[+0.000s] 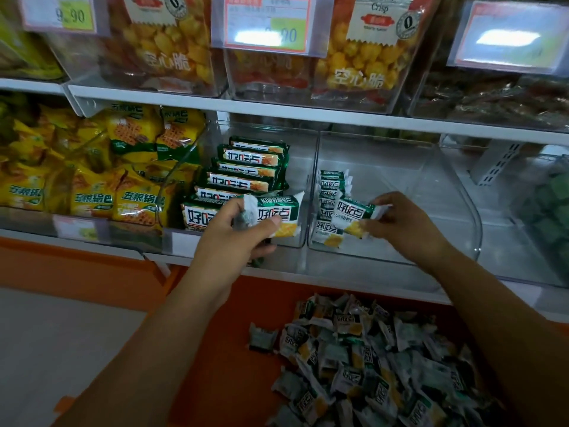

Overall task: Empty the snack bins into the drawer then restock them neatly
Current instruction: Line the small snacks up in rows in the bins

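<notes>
A white-and-green snack packet (277, 214) is held in the left hand (228, 238), with the thumb laid across its face and the fingers curled beneath. Something grey and crumpled is bunched under the same palm, but it cannot be made out. A smaller packet (354, 215) of the same brand is pinched at its crimped end by the right hand (406, 223), low inside the clear bin (446, 192). Just left of that hand a short row of white packets (329, 192) is stood on edge against the bin's wall. To its right the bin floor is bare. Beyond the left hand a stack of dark green packets (246, 167) is laid in the neighbouring bin. Beneath both forearms a loose heap of packets (369, 365) is spread in the orange drawer (234, 303).

The packets are judged to be light, with slick, crinkly film and probably brittle contents, so hard squeezing is best avoided. A hold across the flat faces or on a sealed end is judged the surest. Several could be gathered at once, though they are likely to slide over one another.

The price tags on the shelf above are washed out by glare. The drawer is cut off at the right and at the bottom, so the size of the heap cannot be told. How many packets are in the row is hidden by the pinched one
</notes>
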A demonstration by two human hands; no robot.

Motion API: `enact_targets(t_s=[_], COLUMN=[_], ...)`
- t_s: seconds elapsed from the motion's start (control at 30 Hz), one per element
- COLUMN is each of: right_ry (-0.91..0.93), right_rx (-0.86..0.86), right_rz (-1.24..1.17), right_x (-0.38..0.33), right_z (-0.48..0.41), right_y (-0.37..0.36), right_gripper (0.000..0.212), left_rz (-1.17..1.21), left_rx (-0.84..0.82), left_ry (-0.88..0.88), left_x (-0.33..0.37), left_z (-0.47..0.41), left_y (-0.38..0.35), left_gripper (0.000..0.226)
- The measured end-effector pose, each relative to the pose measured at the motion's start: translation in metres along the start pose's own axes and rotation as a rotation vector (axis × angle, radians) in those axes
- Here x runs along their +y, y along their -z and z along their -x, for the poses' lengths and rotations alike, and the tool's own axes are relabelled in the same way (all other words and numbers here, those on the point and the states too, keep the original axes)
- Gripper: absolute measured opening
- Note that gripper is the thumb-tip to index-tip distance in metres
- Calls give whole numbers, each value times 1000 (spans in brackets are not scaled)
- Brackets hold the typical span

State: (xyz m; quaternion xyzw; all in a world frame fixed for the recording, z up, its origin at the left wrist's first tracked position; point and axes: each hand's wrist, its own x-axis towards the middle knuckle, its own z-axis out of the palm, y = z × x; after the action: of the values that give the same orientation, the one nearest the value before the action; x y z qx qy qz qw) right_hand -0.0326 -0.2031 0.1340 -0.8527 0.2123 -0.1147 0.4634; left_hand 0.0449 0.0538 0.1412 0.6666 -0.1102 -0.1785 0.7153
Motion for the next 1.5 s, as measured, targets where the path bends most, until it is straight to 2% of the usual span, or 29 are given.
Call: enact_targets(t_s=[0.13, 0.2, 0.37, 0.47, 0.5, 0.57, 0.63, 0.7, 0.8, 0.87, 0.93, 1.07, 1.13, 1.23, 1.33, 1.43, 1.5], right_ry=[-64, -41, 12, 6, -8, -32, 17, 72, 93, 152, 166, 82, 42, -63, -67, -30, 19], right_rx=[-295, -373, -301, -291, -309, -342, -251, -126, -229, -299, -289, -76, -31, -221, -387, -463, -443], right_rz=[180, 252, 331, 327, 340, 433, 503, 303, -219, -251, -198, -271, -187, 111, 206, 285, 376], right_x=[25, 29, 44, 48, 47, 41, 26, 5, -32, -41, -43, -35, -23, 0, 13, 20, 23], right_z=[-38, -49, -63, -66, -66, -62, -52, -31, 13, 34, 40, 16, -4, -28, -41, -50, -52], right_y=[-26, -36, -45, -48, -47, -44, -36, -27, -25, -30, -33, -11, 5, 9, -12, -30, -35], right_gripper=[31, 31, 33, 36, 37, 40, 42, 32, 22, 27, 30, 18, 20, 24, 25, 28, 29], left_rz=[-17, -15, -33, -33, -49, -103, -133, -111, -106, -118, -133, -171, -203, -225, -228, -214, -232], left_rx=[-21, -30, -23, -28, -28, -39, -58, -86, -141, -170, -179, -122, -98, -123, -138, -104, -88], left_ry=[-18, -23, -2, -15, -5, 20, 26, 20, -12, -5, -17, -91, -127, -159, -143, -95, -59], left_x=[0, -2, -5, -5, -5, -4, -3, -1, 1, -2, -2, 0, 1, -4, -10, -18, -21], left_z=[-5, -7, -12, -11, -10, -8, -5, -1, 3, 4, 6, 9, 8, 5, 1, -5, -7], left_y=[-1, -4, -4, -5, -6, -8, -10, -12, -15, -18, -21, -14, -8, -2, 0, 6, 7], left_gripper=[34, 28, 35, 30, 34, 58, 73, 76, 55, 61, 50, 19, 25, 55, 75, 77, 65])
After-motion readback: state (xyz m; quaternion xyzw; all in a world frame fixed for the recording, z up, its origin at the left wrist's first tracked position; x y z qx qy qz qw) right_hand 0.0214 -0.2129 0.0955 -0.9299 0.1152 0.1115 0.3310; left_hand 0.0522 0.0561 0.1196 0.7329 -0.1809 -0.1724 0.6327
